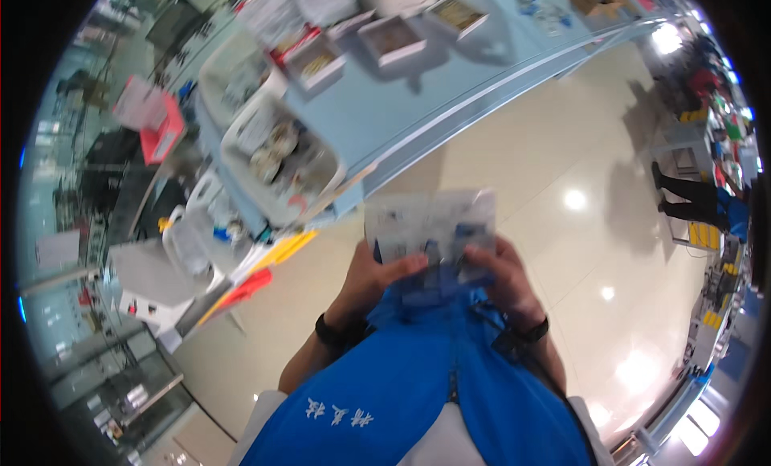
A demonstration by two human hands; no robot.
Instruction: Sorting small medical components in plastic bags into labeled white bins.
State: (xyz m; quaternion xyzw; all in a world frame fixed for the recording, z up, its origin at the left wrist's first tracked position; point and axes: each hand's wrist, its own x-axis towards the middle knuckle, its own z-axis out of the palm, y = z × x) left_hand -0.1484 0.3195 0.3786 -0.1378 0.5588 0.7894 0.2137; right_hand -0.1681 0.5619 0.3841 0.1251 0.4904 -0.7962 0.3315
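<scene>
In front of my blue vest, both hands hold a clear plastic bag point(438, 217) with small dark blue and whitish pieces inside. My left hand point(381, 267) grips its left side, the thumb lying across the front. On the opposite side my right hand point(502, 275) has its thumb pressed on the plastic and its fingers behind. What exactly the bag contains is too blurred to make out. The bag is held over the floor, beside the table's near edge.
A blue-topped table point(385, 104) runs along the far left. On it stand a white bin point(321, 197) of round parts, another white bin point(210, 76) and small open boxes point(391, 40). A red folder-like holder point(163, 132) is farther left. Another person point(707, 201) stands at the right.
</scene>
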